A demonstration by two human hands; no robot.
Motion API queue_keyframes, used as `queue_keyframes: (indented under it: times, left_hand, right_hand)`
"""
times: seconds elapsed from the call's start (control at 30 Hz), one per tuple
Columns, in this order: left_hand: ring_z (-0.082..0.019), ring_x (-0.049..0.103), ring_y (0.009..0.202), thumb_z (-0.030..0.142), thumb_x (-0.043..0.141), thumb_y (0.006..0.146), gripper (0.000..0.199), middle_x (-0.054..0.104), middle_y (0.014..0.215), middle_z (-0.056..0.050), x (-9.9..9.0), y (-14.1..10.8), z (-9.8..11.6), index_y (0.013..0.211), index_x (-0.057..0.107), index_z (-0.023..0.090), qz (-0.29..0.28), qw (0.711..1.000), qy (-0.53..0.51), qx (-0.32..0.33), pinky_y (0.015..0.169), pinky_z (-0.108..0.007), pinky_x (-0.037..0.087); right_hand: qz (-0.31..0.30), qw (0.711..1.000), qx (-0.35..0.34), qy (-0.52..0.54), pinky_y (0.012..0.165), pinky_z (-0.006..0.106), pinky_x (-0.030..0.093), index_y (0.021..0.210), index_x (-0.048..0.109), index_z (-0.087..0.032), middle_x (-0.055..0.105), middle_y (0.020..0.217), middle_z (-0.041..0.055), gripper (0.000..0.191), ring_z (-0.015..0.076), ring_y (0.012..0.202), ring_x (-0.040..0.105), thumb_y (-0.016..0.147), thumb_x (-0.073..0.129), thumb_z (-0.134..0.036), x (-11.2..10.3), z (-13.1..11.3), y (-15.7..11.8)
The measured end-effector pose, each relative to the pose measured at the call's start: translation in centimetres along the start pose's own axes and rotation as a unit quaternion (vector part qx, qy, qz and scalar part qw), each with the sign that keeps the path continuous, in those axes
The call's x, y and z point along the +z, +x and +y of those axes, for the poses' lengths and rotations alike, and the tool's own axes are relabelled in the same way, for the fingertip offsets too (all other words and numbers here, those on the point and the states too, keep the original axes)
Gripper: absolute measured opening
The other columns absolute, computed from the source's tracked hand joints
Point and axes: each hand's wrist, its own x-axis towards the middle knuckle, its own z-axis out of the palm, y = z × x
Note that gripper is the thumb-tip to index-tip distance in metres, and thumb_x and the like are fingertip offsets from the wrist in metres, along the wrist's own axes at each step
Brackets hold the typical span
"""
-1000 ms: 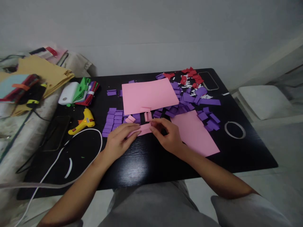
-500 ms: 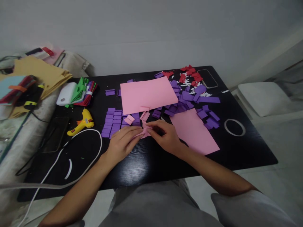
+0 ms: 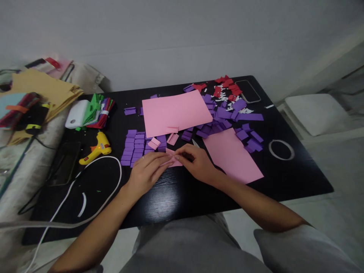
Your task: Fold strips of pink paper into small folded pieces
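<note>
A small piece of pink paper [image 3: 177, 163] lies low over the black table, pinched by the fingertips of my left hand [image 3: 148, 168] and my right hand [image 3: 196, 163]. Both hands are closed on it, and the fingers cover part of it. Just beyond them sit a few small folded pink pieces [image 3: 172, 138]. Rows of folded purple pieces [image 3: 133, 148] lie beyond my left hand. A large pink sheet [image 3: 176, 112] is spread behind, and another pink sheet [image 3: 233, 157] lies beside my right wrist. A pointed metal blade tip [image 3: 195, 143] shows by my right knuckles.
A yellow glue gun [image 3: 98, 148] with a looping white cable [image 3: 120, 170] lies at left. Bundled coloured strips [image 3: 98, 112] are behind it. Purple pieces [image 3: 222, 117] and red pieces [image 3: 229, 87] are heaped at back right. A clear ring [image 3: 281, 150] lies on the right.
My fingertips have pressed the pink piece flatter, and the right fingers have shifted slightly left along it. The whole view has moved a little.
</note>
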Motion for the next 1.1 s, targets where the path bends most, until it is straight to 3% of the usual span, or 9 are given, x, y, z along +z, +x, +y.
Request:
queue_keyframes:
  times: [0.2, 0.4, 0.57, 0.7, 1.1]
  left_hand:
    - [-0.018, 0.075, 0.094, 0.020, 0.068, 0.098, 0.015, 0.079, 0.105, -0.006, 0.3, -0.2, 0.1, 0.112, 0.074, 0.021, 0.012, 1.000, 0.017, -0.020, 0.085, -0.031, 0.062]
    - [-0.020, 0.077, 0.091, 0.028, 0.068, 0.098, 0.012, 0.080, 0.099, -0.005, 0.6, -0.2, 0.4, 0.108, 0.072, 0.022, 0.020, 0.998, 0.013, -0.066, 0.083, -0.032, 0.062]
    - [-0.018, 0.076, 0.088, 0.033, 0.073, 0.095, 0.015, 0.079, 0.096, -0.003, 1.1, -0.4, 0.7, 0.104, 0.069, 0.021, 0.057, 0.987, -0.038, -0.148, 0.078, -0.029, 0.062]
    - [-0.020, 0.077, 0.099, 0.033, 0.076, 0.093, 0.022, 0.079, 0.103, -0.004, 1.4, -0.7, 0.6, 0.109, 0.068, 0.022, 0.072, 0.971, -0.103, -0.201, 0.088, -0.034, 0.062]
    - [-0.025, 0.073, 0.114, 0.026, 0.077, 0.090, 0.045, 0.076, 0.118, -0.010, 0.3, -0.8, -0.2, 0.129, 0.054, 0.021, 0.017, 0.974, -0.141, -0.175, 0.102, -0.045, 0.058]
  right_hand:
    - [-0.008, 1.000, -0.021, 0.006, 0.074, 0.029, 0.054, 0.097, 0.076, -0.020, 0.074, 0.095, 0.0043, 0.008, 0.0158, 0.084, 0.069, 0.096, 0.069, -0.023, 0.2, 0.0, -0.1]
    - [-0.009, 0.999, 0.009, 0.035, 0.072, 0.028, 0.055, 0.097, 0.078, -0.021, 0.074, 0.093, 0.0040, 0.008, 0.0156, 0.082, 0.069, 0.094, 0.071, -0.024, 0.4, -0.1, -0.2]
    - [-0.010, 0.995, 0.055, 0.084, 0.073, 0.029, 0.057, 0.097, 0.079, -0.020, 0.076, 0.095, 0.0046, 0.010, 0.0166, 0.083, 0.072, 0.090, 0.075, -0.027, 0.6, 0.2, -0.3]
    - [-0.012, 0.989, 0.082, 0.120, 0.079, 0.032, 0.060, 0.096, 0.080, -0.021, 0.079, 0.097, 0.0050, 0.013, 0.0180, 0.086, 0.074, 0.088, 0.077, -0.031, 0.6, 0.4, -0.1]
    - [-0.033, 0.969, 0.124, 0.211, 0.091, 0.037, 0.060, 0.094, 0.081, -0.020, 0.082, 0.096, 0.0048, 0.014, 0.0201, 0.092, 0.077, 0.083, 0.079, -0.028, 0.4, 0.8, 0.3]
